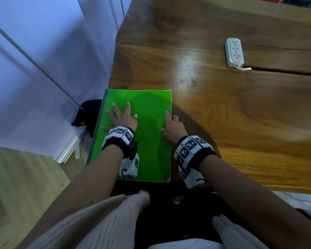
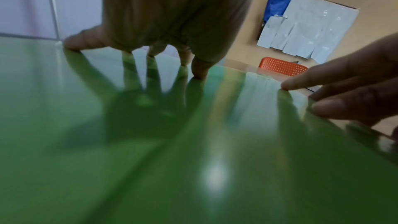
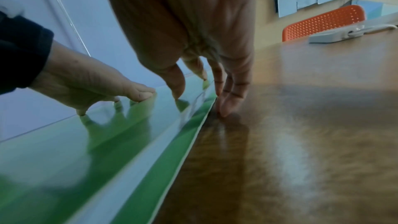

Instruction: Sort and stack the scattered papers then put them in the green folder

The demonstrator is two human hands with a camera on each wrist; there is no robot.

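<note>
The green folder (image 1: 147, 141) lies closed and flat at the near left corner of the wooden table (image 1: 241, 114), its left side overhanging the table's edge. My left hand (image 1: 121, 117) lies spread on the cover, fingers straight and splayed, their tips pressing the glossy surface (image 2: 150, 142). At the folder's right edge my right hand (image 1: 171, 125) has its index finger and thumb on the cover, while its other fingertips (image 3: 224, 106) touch the table right beside the edge (image 3: 193, 134). No loose papers show in any view.
A white power strip (image 1: 234, 52) with its cord lies at the back right of the table. An orange perforated chair (image 3: 323, 21) stands beyond the far edge. A white wall and a black object (image 1: 87, 114) on the floor are to the left.
</note>
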